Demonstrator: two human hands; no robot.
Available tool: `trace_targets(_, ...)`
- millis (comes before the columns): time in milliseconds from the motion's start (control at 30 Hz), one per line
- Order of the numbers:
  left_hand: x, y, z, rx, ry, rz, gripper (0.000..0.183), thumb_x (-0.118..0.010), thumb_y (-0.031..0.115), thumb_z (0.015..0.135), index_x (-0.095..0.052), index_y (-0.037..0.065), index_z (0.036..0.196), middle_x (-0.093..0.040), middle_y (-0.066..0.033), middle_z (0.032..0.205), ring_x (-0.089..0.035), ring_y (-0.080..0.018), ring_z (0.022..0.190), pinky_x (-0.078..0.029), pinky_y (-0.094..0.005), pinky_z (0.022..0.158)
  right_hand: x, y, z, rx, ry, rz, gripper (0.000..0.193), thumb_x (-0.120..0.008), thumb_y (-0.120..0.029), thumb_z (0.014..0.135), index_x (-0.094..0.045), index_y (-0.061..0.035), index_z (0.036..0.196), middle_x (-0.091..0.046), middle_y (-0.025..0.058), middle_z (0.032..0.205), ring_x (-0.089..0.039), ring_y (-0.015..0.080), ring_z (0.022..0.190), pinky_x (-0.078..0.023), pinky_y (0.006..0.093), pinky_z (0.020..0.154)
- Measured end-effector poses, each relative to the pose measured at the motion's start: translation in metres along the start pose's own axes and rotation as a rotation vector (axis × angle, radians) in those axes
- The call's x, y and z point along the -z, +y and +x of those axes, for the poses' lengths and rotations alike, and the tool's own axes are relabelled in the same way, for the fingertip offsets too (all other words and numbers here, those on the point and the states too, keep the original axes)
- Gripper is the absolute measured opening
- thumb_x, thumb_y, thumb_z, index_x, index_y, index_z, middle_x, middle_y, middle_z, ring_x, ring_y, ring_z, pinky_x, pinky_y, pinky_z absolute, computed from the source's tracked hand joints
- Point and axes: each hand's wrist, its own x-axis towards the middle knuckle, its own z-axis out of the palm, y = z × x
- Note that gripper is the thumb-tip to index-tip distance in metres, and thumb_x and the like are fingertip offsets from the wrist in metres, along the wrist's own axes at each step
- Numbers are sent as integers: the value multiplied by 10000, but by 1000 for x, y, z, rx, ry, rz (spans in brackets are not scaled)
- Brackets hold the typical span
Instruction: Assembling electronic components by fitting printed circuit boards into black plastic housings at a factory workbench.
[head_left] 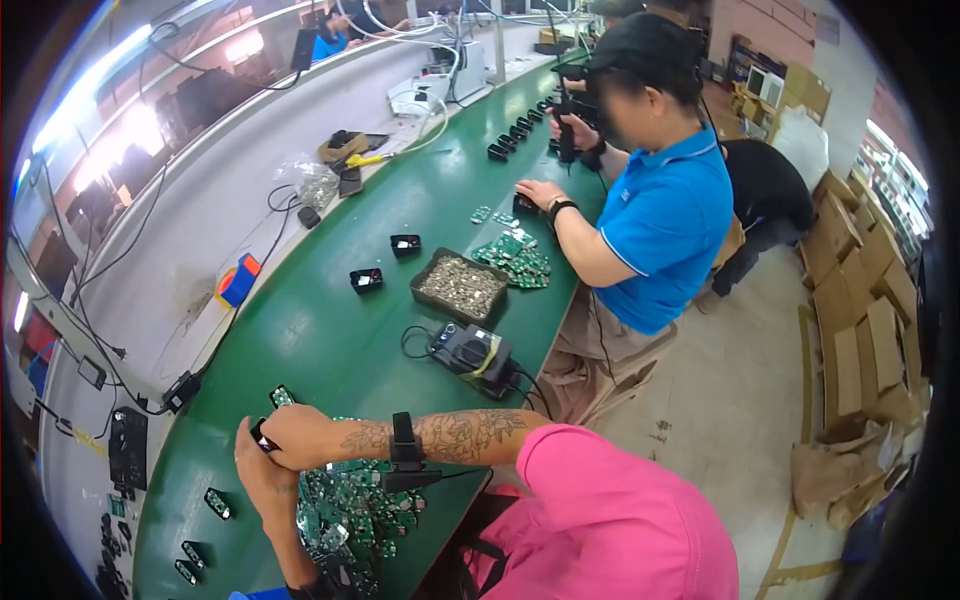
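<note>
My left hand [264, 484] and my right hand [303, 437] meet over the left part of the green table [310, 340]. Between them is a small black plastic case [262, 434], mostly covered by the fingers. Both hands are closed on it. Just beyond them lies a black case with a green circuit board [282, 396]. Under my right forearm spreads a heap of loose green circuit boards [360, 510]. Left of the heap, a case with a board [217, 503] lies alone, and two more cases [190, 560] lie nearer the table's edge.
A dark tray [432, 304] of small metal parts stands mid-table, with a black corded power unit [472, 356] nearer me. Two black cases [366, 280] lie beyond. A co-worker in blue [670, 220] handles a case beside another board pile [513, 260]. Cardboard boxes [850, 320] line the right.
</note>
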Motion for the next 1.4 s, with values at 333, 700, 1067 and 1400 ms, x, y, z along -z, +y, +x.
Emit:
trace_targets(333, 39, 53, -96, 189, -144, -418, 597, -766, 158, 723, -500, 4, 1235, -608, -86, 1080, -587, -179, 991, -468, -312, 853, 16, -42, -99, 62, 220, 291, 184, -631, -178, 735, -635, -7, 669, -635, 191, 663, -631, 384, 631, -504, 467, 596)
trace_targets(700, 53, 51, -212, 468, -52, -944, 674, -718, 343, 726, -513, -44, 1238, -589, -111, 1131, -572, -207, 1056, -448, -325, 926, -8, -75, -173, -176, -24, 785, 168, -687, -155, 794, -693, 13, 795, -676, 150, 696, -668, 205, 615, -507, 321, 589)
trace_targets(1067, 68, 40, -298, 762, -163, -1011, 774, -892, 161, 587, -517, -26, 1238, -592, -86, 1114, -567, -122, 1022, -448, -264, 903, -29, -73, -209, -533, -537, 844, 111, -653, -87, 900, -678, 18, 873, -625, 47, 639, -534, 91, 472, -402, 227, 439)
trace_targets(1400, 79, 26, -352, 913, 4, -959, 688, -848, 141, 671, -529, -24, 1257, -596, -72, 1099, -582, -108, 945, -469, -246, 808, -83, -100, -153, 240, -643, -330, 765, -792, -198, 739, -429, -53, 1395, -546, 139, 946, -610, 307, 814, -508, 394, 624)
